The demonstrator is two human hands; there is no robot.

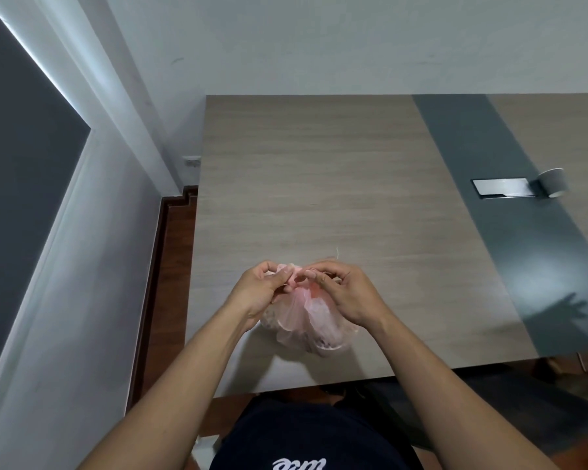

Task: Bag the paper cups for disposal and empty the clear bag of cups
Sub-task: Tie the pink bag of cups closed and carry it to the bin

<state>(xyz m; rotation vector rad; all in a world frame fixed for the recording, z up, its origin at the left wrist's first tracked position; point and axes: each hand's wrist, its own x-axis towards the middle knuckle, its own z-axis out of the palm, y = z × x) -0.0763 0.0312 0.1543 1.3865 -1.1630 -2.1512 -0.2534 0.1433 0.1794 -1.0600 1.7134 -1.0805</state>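
- Pinkish translucent thin-film plastic bag (301, 320) sits on the pale wood-grain table (319, 171), close to the near edge and toward its left end, with the mouth gathered upward into a bunched neck
- Dim shapes show through the film low in the bag; they are too blurred to tell whether they are cups
- Person's left hand (260, 290) pinches the bunched neck with curled fingers from the left side
- Person's right hand (348, 295) pinches the same neck from the right, and the fingertips of both hands almost meet over it
- Likely step: working the neck, either knotting it or loosening it; which one cannot be told
- Handling, as a judgement: the bag looks light and limp, and the film is probably slick and easy to tear or stretch, so the bunched neck is the place to hold, not the loose belly; if cups are inside, squeezing would crush them
- Pale grey paper cup (554, 182) lies on its side near the table's right edge, well apart from the bag
- It rests just beside the right end of a brushed-metal cable hatch (503, 188), set in a dark grey band (482, 137) that runs across the table from the far edge to the near edge
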